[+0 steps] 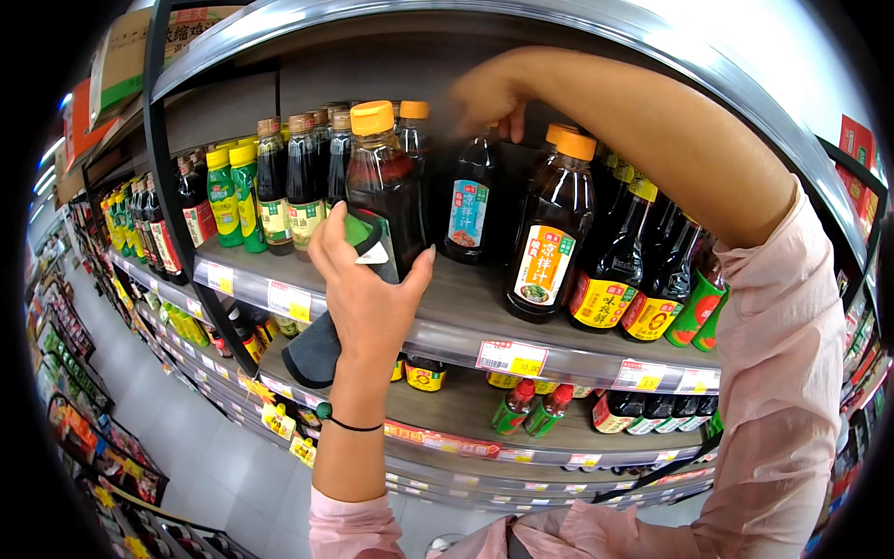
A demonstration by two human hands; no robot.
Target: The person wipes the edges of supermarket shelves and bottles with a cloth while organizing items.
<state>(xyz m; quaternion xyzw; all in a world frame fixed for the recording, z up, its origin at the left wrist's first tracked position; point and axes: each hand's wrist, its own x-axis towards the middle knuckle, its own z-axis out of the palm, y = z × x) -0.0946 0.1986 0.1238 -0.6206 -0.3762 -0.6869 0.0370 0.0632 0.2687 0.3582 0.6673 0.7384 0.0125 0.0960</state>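
Note:
My left hand (374, 297) grips a large dark sauce bottle (380, 178) with an orange-yellow flip cap, holding it upright at the front of the shelf. A grey and green cloth (314, 349) is held in the same hand and hangs below it. My right hand (492, 94) reaches to the back of the shelf, blurred, above a bottle with a blue label (469, 213). Its fingers hide most of that bottle's cap, and whether they grip it is unclear. To the right stands an orange-capped bottle with an orange and white label (543, 262).
Slim soy sauce bottles (302, 182) and green yellow-capped bottles (223, 199) stand at left. Yellow-labelled bottles (606, 300) fill the right side. A metal shelf edge (447, 339) carries price tags; another shelf edge (391, 15) arches overhead. Red-capped bottles (515, 407) stand below.

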